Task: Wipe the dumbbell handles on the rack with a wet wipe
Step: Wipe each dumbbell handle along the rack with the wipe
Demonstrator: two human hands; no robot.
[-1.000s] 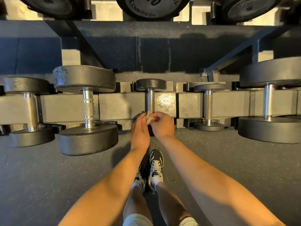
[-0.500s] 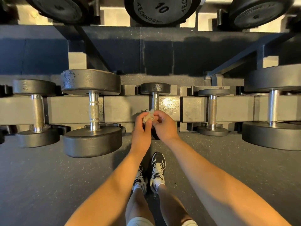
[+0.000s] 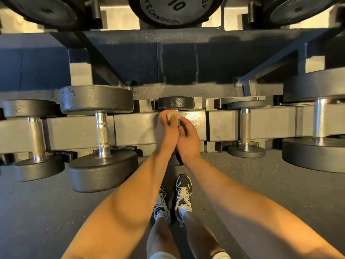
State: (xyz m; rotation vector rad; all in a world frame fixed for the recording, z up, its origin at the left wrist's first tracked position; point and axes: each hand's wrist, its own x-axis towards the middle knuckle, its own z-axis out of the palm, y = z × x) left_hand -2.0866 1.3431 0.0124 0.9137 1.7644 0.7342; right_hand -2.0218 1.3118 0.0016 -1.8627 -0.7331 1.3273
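The left hand (image 3: 166, 131) is pinching the wet wipe (image 3: 174, 115) at the far end of the small dumbbell (image 3: 175, 103) handle, mid-rack (image 3: 134, 128). The right hand (image 3: 188, 141) is sitting alongside, fingers (image 3: 183, 130) curled; whether they are gripping anything, I cannot tell.

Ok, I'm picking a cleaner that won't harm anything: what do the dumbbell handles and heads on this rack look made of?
Dumbbell handles: bare metal, likely chromed steel; silvery shine, knurled middle band.
Dumbbell heads: dark grey, matte, slightly pebbled skin, probably rubber or urethane over metal; pale scuffs on one edge.
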